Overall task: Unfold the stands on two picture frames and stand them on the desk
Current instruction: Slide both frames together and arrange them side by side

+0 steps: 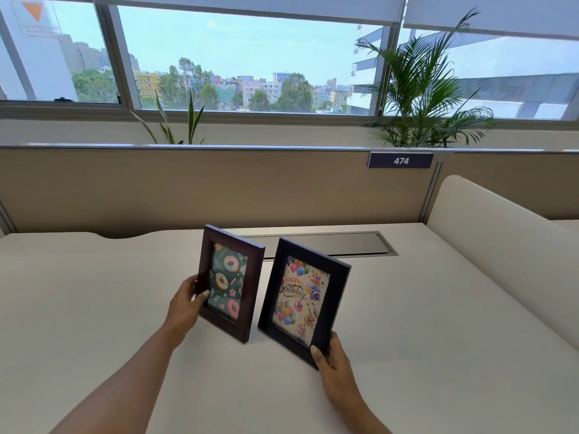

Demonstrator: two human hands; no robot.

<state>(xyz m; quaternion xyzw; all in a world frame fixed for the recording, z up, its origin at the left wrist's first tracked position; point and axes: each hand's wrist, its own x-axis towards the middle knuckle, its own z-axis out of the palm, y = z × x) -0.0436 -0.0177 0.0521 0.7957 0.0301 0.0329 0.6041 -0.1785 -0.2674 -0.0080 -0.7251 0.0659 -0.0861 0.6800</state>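
Note:
Two dark picture frames are upright side by side over the white desk, fronts toward me. The left one, a reddish-brown frame with a donut picture, is gripped at its left edge by my left hand. The right one, a black frame with a "Happy Birthday" balloon picture, is gripped at its lower right corner by my right hand. Both frames lean a little and their lower edges look close to or on the desk. The backs and stands are hidden.
A grey cable hatch lies in the desk just behind the frames. A beige partition with a "474" label closes the far side, plants and windows beyond. A rounded white divider borders the desk on the right.

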